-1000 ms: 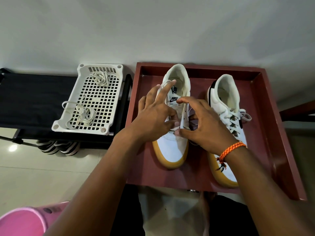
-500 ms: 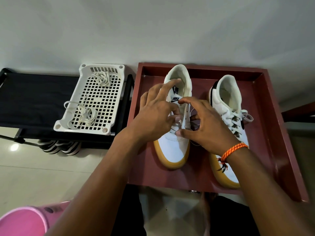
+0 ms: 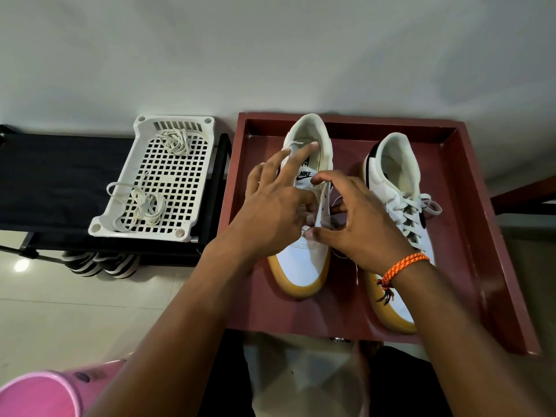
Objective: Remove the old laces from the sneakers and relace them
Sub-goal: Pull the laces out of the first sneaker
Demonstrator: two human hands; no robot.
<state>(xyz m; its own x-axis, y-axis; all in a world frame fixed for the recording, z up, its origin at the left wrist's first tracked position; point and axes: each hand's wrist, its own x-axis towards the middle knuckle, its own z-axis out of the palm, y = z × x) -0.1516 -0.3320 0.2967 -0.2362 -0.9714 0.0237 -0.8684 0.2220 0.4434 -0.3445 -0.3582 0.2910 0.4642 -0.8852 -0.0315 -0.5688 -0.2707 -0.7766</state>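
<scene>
Nearest, at the lower left of the frame, the rim of a pink bucket (image 3: 36, 395) is seen. Above it, mid-frame, both hands are held over the left sneaker (image 3: 304, 266), which lies in a red tray (image 3: 481, 236), toe toward the viewer. The left hand (image 3: 270, 212) is set with its thumb and a curled finger pinching a white lace (image 3: 317, 212) at the eyelets, the other fingers spread toward the collar, probably to keep them off the tongue. The right hand (image 3: 361, 224), an orange bracelet (image 3: 403, 266) on its wrist, is arched over the same spot; the lace seems pinched there too, though its fingertips are partly hidden. Relacing is judged barely begun. "NIKE" can be read on the tongue label (image 3: 304, 175). At mid-right, the right sneaker (image 3: 400, 212) is already laced. Farther, at upper left, loose laces (image 3: 144, 206) are kept in a white basket (image 3: 180, 230), presumably set aside.
</scene>
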